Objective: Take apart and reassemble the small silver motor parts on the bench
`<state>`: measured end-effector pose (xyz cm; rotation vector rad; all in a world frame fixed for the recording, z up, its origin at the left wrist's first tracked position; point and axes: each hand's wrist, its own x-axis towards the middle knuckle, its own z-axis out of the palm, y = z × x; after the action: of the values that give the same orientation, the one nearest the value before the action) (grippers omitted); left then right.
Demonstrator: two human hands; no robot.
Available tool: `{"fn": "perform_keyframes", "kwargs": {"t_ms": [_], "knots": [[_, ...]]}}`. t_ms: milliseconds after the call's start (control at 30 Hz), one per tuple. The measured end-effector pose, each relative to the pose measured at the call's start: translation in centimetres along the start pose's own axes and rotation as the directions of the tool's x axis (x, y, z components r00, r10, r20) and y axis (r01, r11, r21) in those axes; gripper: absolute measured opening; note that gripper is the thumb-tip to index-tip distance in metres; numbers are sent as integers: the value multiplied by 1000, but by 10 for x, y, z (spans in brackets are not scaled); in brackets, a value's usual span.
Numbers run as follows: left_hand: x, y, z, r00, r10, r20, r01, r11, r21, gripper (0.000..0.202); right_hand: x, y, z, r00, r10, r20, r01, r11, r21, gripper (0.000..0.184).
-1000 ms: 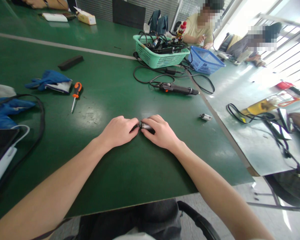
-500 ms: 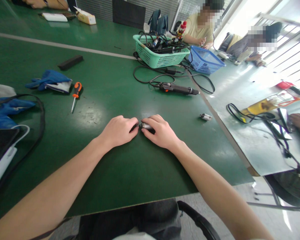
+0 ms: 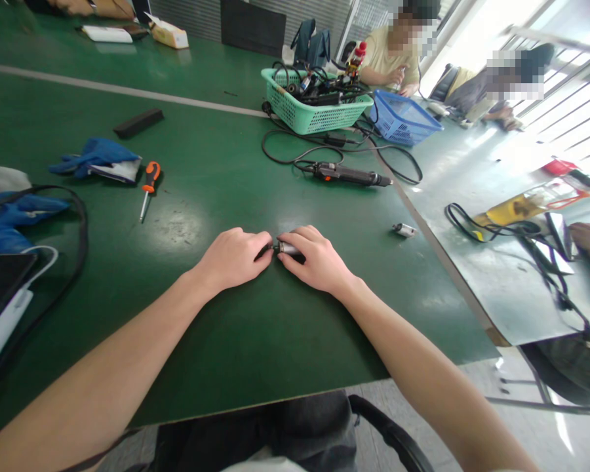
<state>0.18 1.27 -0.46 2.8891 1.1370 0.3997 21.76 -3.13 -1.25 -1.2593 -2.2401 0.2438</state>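
Both my hands rest on the green table (image 3: 216, 354), fingers curled around a small metal cylindrical part (image 3: 287, 248) held between them. My left hand (image 3: 233, 257) grips its dark left end and my right hand (image 3: 314, 257) covers its silver right end. Most of the part is hidden under my fingers. A second small silver cylinder (image 3: 404, 229) lies loose to the right, near the table edge.
An orange-handled screwdriver (image 3: 149, 186) and blue gloves (image 3: 96, 156) lie at the left. A black electric screwdriver (image 3: 349, 174) with cable lies ahead, before a green basket (image 3: 314, 113) and a blue basket (image 3: 403, 118). Other people sit at the far right.
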Motion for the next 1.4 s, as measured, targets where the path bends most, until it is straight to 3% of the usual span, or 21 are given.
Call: {"fn": "perform_keyframes", "kwargs": {"t_ms": [1067, 1233, 1400], "knots": [[0, -1, -2, 997, 48, 54, -46, 998, -30, 28, -1, -1, 0, 1000, -24, 19, 24, 1000, -9, 30], [0, -2, -2, 998, 41, 45, -39, 999, -33, 29, -1, -3, -5, 995, -64, 82, 69, 996, -58, 42], [0, -2, 1, 998, 38, 42, -37, 999, -14, 33, -1, -6, -15, 978, -112, 176, 136, 983, -127, 39]]}}
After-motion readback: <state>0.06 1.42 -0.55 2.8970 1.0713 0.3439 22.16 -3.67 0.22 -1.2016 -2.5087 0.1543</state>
